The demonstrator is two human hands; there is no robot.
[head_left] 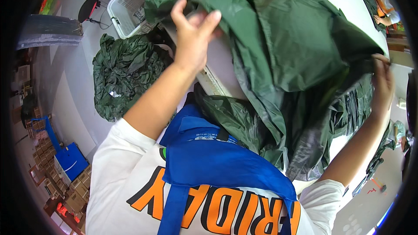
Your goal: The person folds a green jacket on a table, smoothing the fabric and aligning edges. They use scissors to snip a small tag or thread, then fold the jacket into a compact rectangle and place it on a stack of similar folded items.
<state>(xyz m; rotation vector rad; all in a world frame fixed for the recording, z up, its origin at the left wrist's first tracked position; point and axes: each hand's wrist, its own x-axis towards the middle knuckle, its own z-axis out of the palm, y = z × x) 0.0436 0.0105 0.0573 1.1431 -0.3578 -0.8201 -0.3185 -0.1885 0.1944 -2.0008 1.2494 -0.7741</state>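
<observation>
Nearest the camera, a blue bag [217, 161] is worn against a white shirt [122, 182], its straps running down the chest. Just beyond it, a dark green garment [283, 48] is held up over the edge of a white table [217, 67]; its bulk hangs down toward the bag and spreads up and across the tabletop, so that its long axis runs roughly from the upper left to the lower right.

The garment is held between the two hands. The left hand [191, 35] is raised at its upper left edge, fingers loosely spread and curled on the cloth, thumb up; a firm grip cannot be confirmed. The right hand [382, 82] is closed on the garment's far right corner, pinching the cloth. The left hand is nearer the middle of the cloth.

Farther off, to the left, a heap of green cloth [124, 76] lies on the floor, with a white basket [126, 11] behind it.
</observation>
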